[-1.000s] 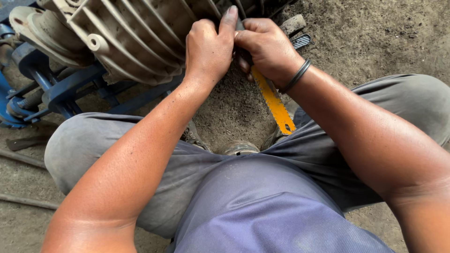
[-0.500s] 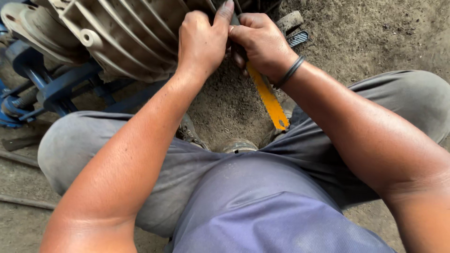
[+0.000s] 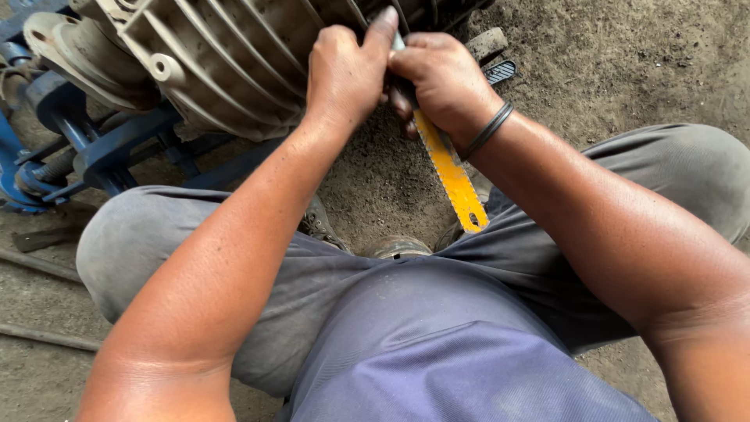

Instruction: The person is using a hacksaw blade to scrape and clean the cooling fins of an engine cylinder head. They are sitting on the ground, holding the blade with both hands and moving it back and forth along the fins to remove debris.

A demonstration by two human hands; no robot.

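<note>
My right hand [image 3: 441, 78] grips a flat yellow saw blade [image 3: 451, 176] with a toothed edge, its free end pointing down toward my lap. A black band circles that wrist. My left hand [image 3: 344, 70] is closed beside it, forefinger stretched up along the blade's upper end, pressing against the ribbed grey motor housing [image 3: 226, 55]. The blade's upper end is hidden between both hands and the housing.
The housing rests on a blue metal frame [image 3: 86, 148] at the left. I squat on dirt ground [image 3: 625, 62], knees spread in grey trousers. A small dark ribbed piece [image 3: 500, 72] lies behind my right hand. Thin rods [image 3: 39, 266] lie on the ground at left.
The view shifted slightly; both hands stay together on the blade at the housing, with only small movements of the hands.
</note>
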